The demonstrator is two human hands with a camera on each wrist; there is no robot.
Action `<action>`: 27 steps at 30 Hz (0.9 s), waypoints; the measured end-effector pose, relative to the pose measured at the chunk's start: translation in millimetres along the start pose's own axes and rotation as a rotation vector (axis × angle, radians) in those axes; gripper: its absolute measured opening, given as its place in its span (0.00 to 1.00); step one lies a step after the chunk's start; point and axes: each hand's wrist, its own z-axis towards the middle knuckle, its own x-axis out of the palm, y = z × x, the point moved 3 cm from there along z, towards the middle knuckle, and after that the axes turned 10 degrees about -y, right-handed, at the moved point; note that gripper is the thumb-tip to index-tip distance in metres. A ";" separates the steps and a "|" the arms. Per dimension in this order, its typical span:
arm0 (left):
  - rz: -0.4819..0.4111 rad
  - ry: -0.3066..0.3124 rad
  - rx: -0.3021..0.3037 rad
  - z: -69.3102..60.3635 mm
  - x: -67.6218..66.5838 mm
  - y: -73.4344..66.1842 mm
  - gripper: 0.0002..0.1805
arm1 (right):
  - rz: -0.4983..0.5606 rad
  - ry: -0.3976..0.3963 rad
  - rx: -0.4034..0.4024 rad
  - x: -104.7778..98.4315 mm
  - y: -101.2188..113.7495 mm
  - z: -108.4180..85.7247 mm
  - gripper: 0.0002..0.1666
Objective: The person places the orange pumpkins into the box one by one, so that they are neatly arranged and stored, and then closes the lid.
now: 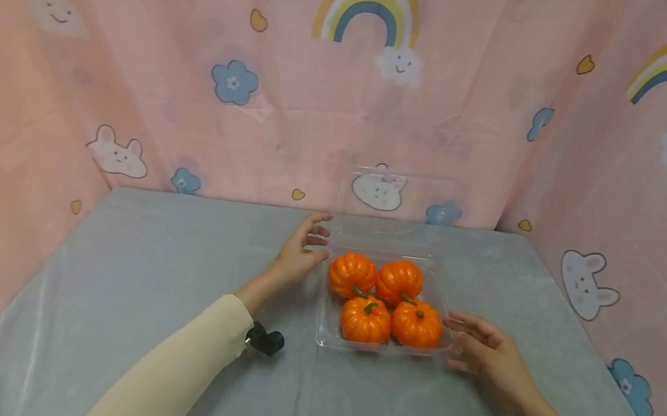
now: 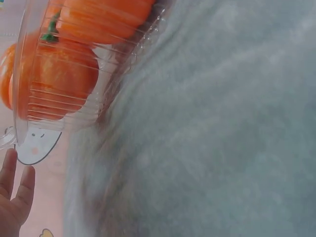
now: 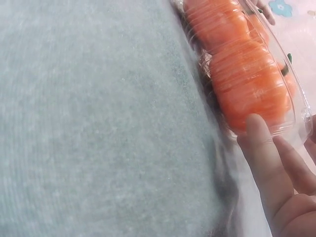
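Observation:
A clear plastic clamshell box (image 1: 325, 340) rests on the table with its lid (image 1: 390, 229) raised at the back. Inside lie several small orange pumpkins (image 1: 366, 319) with green stems, in two rows. At the box's back left side is my left hand (image 1: 301, 251), its fingers spread and loosely bent, holding nothing; in the left wrist view the fingertips come near the rim (image 2: 20, 98). My right hand (image 1: 488, 351) is at the front right corner, fingers extended. In the right wrist view one of its fingers (image 3: 256, 129) touches or nearly touches the box wall.
A grey-blue cloth (image 1: 173, 271) covers the table around the box. Behind and to both sides hangs a pink curtain (image 1: 294, 125) printed with rainbows, rabbits and flowers. The raised lid stands close to the back curtain. A dark band with a device (image 1: 265, 340) sits on my left wrist.

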 end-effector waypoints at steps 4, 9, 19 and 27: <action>0.026 0.019 0.013 -2.9 -3.0 -1.9 0.33 | 0.000 -0.009 0.016 -0.1 0.0 -0.3 0.29; 0.046 0.033 0.031 -6.8 -6.4 -1.0 0.31 | 0.010 -0.011 0.024 0.4 -0.2 -1.0 0.29; 0.041 0.018 0.044 -19.2 -12.3 -7.0 0.24 | 0.031 -0.011 -0.006 1.6 1.9 -4.1 0.24; 0.055 0.035 0.018 -27.5 -14.7 -15.7 0.19 | -0.008 -0.004 -0.025 -3.2 6.2 -5.6 0.18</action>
